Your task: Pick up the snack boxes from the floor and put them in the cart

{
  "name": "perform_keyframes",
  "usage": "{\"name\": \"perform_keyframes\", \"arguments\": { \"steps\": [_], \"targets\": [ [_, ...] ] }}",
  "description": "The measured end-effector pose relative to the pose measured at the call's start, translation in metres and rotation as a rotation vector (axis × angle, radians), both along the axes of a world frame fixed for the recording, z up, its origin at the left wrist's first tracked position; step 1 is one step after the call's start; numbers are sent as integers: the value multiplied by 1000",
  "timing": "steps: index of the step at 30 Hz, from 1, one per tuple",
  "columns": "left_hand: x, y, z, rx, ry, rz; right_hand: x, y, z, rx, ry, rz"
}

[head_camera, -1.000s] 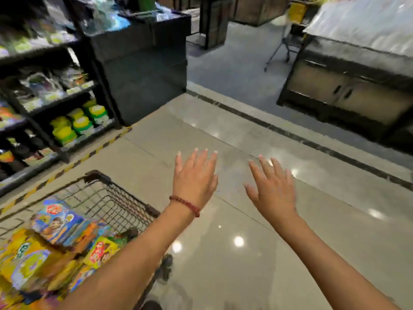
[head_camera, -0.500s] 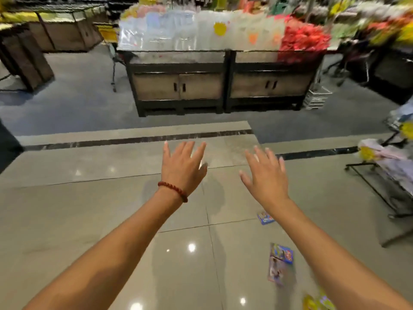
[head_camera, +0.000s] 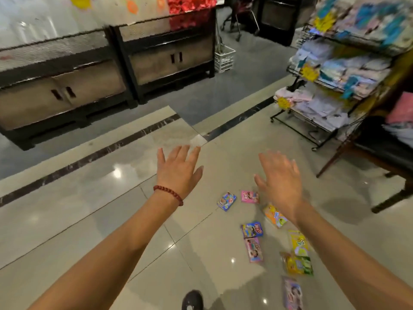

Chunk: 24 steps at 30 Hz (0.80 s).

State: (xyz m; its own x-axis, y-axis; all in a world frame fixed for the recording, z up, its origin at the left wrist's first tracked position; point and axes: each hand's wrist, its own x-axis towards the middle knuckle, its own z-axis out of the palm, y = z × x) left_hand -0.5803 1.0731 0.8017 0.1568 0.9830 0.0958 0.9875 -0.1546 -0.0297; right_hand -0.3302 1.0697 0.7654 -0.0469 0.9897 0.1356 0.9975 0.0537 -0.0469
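Glossy polished floor tiles (head_camera: 89, 220); shiny printed snack boxes (head_camera: 253, 249); black metal-wire rack (head_camera: 297, 128).

Shop interior. Glossy beige tile floor (head_camera: 67, 220) w/ ceiling-light glints; dark marble border strip (head_camera: 93, 155), grey floor beyond. Two black-framed display counters (head_camera: 169, 61) w/ brown cabinet doors, upper left; red goods on top, blurred. White crate (head_camera: 224, 59) beside the right one. Wire rack (head_camera: 330, 86) of folded textiles w/ yellow tags, right.

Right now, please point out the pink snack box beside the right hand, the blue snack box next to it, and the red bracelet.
pink snack box (head_camera: 249, 196), head view, middle of its top face
blue snack box (head_camera: 226, 201), head view, middle of its top face
red bracelet (head_camera: 168, 194), head view, beads on the left wrist
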Motion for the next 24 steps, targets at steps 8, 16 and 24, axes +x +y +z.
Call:
{"name": "perform_keyframes", "arguments": {
  "steps": [8,16,24],
  "targets": [
    [53,120,-66,-147,18,-158,60,70,-66,-17,9,-170],
    [111,221,-201,-250,32,-179,126,168,-196,-167,0,-172],
    [146,279,-442,-442,84,-166,154,249,-415,-322,-103,-90]
  ]
}}
